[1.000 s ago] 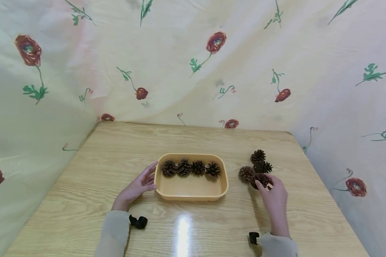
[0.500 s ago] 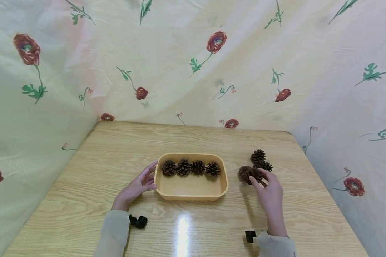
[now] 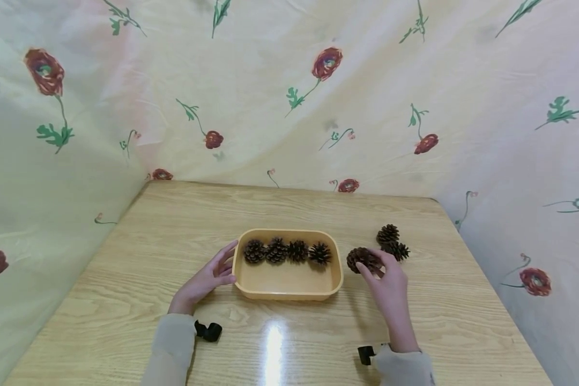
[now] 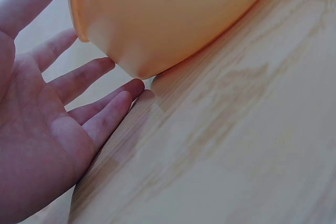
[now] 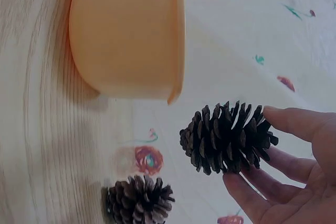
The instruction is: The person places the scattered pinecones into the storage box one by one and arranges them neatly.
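A makeshift home-style setup screened off with flowered cloth

A pale wood-grain table stands closed in by a cream cloth printed with red flowers and green stems, which hangs behind the table and down both its sides, hiding whatever room lies beyond. On the table sit only an orange plastic tray and loose pine cones just right of the tray, household odds rather than shop or lab gear.

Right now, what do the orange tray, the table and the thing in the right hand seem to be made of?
The rounded orange tray looks like smooth matte plastic: even colour, soft moulded corners. The light tabletop shows wood grain under a glossy finish that reflects a lamp; whether solid wood or laminate is unclear. The brown pine cone, pinched by the right hand, is natural, dry woody scales spread open.
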Tool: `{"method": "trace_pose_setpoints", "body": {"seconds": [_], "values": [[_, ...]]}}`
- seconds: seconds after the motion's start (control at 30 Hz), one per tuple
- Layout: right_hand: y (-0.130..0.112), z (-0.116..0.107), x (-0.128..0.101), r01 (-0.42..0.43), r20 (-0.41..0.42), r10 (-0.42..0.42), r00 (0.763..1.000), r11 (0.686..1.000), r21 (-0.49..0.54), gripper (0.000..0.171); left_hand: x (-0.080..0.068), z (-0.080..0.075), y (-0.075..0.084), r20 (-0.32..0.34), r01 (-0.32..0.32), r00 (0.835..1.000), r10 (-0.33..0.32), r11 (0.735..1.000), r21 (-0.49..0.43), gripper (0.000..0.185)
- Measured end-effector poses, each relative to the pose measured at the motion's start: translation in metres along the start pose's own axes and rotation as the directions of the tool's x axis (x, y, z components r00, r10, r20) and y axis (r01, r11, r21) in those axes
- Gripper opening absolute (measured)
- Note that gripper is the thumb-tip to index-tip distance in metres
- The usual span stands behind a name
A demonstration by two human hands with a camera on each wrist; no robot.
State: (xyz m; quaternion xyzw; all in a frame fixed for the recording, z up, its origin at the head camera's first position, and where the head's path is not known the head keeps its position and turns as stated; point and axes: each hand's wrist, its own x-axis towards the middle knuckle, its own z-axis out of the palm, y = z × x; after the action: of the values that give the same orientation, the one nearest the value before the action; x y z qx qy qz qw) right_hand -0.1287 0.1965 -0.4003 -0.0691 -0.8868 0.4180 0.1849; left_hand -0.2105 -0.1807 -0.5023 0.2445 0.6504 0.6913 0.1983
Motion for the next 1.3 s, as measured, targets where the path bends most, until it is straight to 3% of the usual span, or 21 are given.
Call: {"method": "trace_pose_setpoints", "body": {"seconds": [0.5,0.87,1.3], "values": [[-0.012,0.022,0.001,0.051,0.131,-0.06,0.99,0.996,0.071,0.042,0.001,-0.001,0.0,-0.007,0.022,1.0,-0.022,1.0,0.001,0.081],[-0.023,0.042,-0.001,0.069,0.178,-0.078,0.981,0.996,0.056,0.043,0.001,-0.001,0.0,-0.006,0.014,1.0,-0.014,1.0,0.002,0.081],[-0.035,0.069,-0.006,0.093,0.241,-0.117,0.964,0.99,0.107,0.042,0.0,-0.002,-0.001,0.002,-0.005,1.0,0.005,1.0,-0.006,0.082]]}}
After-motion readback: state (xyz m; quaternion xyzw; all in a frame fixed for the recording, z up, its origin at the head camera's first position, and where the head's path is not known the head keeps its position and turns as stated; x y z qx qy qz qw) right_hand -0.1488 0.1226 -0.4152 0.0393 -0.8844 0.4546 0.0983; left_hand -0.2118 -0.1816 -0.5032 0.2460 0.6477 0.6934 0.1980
